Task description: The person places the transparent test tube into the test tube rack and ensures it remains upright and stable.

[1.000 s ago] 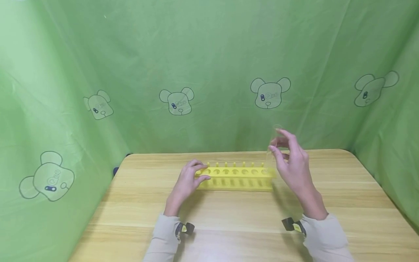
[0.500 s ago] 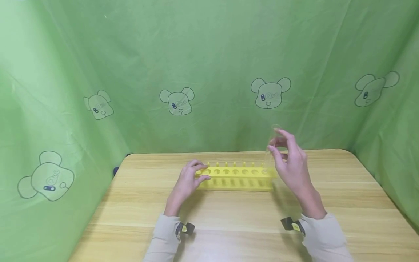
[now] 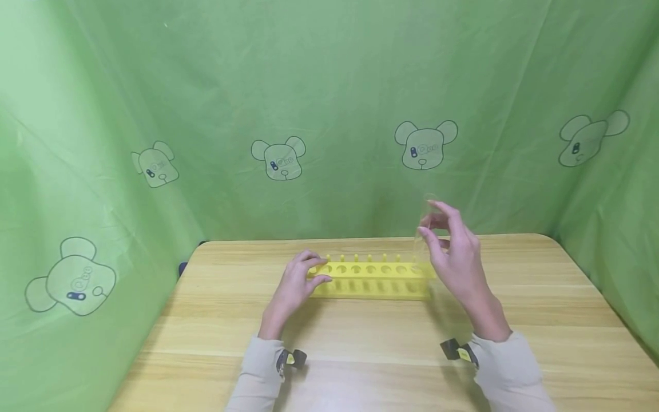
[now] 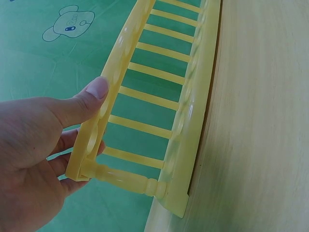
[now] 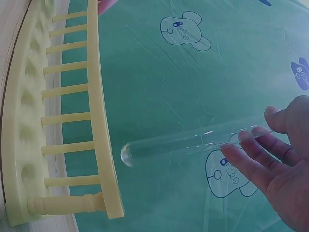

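while the left hand [image 3: 292,286] grips the left end of the one yellow rack [image 3: 372,278], thumb on the near edge of its top plate and fingers [image 3: 313,258] curled over the far side, the right hand [image 3: 455,252] pinches the single glass tube [image 3: 423,240] near its open top between thumb and fingers. the rack stands in the middle of the wooden surface [image 3: 360,343], running left to right. the tube hangs almost upright, its rounded bottom just above the rightmost hole of the rack and not yet inside it; in the right wrist view the tube [image 5: 188,142] sits just beside the top plate of the rack [image 5: 104,125], clear of it. there is one rack, one tube, and two hands; seven holes can be counted along the top plate in the head view, with small pegs behind them.

since a second ago the right hand has drifted a little to the left and slightly up with the tube, while the left hand and the rack have stayed put.

the tube is clear and faint against the green cloth [image 3: 329,103], so its lower end is hard to make out from the head view. the left wrist view shows the left hand [image 4: 38,145] and only part of the rack [image 4: 159,111]; the sleeves are cut off at the near edge.
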Motion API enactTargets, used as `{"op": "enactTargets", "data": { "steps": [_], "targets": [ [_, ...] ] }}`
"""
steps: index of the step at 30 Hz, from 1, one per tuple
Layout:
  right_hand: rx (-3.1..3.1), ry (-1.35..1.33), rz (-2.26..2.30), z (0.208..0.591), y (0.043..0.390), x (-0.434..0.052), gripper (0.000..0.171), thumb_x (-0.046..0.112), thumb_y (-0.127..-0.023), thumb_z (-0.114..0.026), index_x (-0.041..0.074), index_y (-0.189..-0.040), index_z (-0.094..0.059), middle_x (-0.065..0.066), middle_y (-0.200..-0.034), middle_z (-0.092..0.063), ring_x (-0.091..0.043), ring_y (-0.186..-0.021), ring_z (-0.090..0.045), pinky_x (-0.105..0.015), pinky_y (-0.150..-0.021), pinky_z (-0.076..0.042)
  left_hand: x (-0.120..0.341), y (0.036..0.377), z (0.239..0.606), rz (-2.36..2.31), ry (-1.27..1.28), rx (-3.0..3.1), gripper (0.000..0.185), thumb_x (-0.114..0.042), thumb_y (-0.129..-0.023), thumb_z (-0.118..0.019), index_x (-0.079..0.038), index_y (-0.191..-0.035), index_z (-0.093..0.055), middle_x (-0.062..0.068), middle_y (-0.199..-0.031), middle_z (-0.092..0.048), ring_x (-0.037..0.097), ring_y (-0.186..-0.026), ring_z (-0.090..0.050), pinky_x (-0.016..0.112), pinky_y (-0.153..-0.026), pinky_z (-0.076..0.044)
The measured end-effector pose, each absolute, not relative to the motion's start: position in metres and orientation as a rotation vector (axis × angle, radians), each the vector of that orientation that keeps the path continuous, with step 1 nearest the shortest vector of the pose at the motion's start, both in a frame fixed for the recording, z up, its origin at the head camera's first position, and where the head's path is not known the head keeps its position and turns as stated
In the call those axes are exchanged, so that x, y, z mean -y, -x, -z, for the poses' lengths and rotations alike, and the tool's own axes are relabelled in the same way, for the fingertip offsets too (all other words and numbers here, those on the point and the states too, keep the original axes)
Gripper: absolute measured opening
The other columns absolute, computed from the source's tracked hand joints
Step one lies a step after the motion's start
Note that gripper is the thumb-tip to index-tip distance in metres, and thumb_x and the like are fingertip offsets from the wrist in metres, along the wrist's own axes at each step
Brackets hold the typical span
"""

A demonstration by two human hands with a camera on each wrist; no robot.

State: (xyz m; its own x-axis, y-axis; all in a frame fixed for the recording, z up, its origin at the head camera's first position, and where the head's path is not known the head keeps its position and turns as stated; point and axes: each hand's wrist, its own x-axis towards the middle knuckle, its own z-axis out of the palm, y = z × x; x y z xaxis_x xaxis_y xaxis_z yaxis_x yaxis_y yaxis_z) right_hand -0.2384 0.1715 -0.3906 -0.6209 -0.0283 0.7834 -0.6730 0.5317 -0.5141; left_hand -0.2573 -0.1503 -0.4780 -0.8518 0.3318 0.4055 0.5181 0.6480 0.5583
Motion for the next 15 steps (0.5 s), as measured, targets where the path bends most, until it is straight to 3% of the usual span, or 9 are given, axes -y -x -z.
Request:
{"op": "enactTargets", "data": {
  "steps": [15],
  "targets": [
    [2.036, -0.574, -1.09, 0.3928, 0.2401, -0.1654, 0.06, -0.011, -0.09, -0.071, 0.002, -0.145, -0.049, -0.014, -0.104, -0.068, -0.028, -0.096, -0.067, -0.009, -0.077, -0.054, 0.1514, 0.2589, 0.4798, 0.996, 0.687, 2.606, 0.045, -0.021, -0.084, -0.084, -0.002, -0.123, -0.071, 0.007, -0.118, -0.066, 0.023, -0.111, -0.062, 0.035, -0.101, -0.054]
  ]
}}
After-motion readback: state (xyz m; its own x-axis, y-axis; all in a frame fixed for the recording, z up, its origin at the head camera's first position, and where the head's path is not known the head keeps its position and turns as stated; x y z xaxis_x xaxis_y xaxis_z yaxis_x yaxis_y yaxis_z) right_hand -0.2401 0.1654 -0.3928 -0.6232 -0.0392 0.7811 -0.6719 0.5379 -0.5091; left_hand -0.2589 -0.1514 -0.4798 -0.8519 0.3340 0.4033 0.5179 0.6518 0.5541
